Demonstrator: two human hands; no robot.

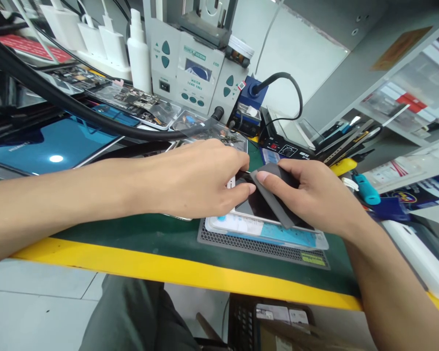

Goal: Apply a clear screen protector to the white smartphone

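My right hand (307, 190) grips a dark grey flat piece (272, 197), its thumb pressed on the near face and its fingers behind. The piece is tilted over a phone with a dark face and a light edge (254, 204). At the phone's left end is my left hand (205, 178), its thumb and forefinger curled toward each other. Whatever may be between those fingertips is hidden. Beneath the phone lies a blue and white flat packet (270, 233), on a grey mesh-patterned pad (256, 251).
The green mat (139, 239) ends at a yellow table edge (190, 273). Behind my hands stand a soldering station (197, 68) and a white spray bottle (139, 58). A thick black cable (95, 122) crosses above a blue phone (58, 141). Tools (351, 141) stand at the right.
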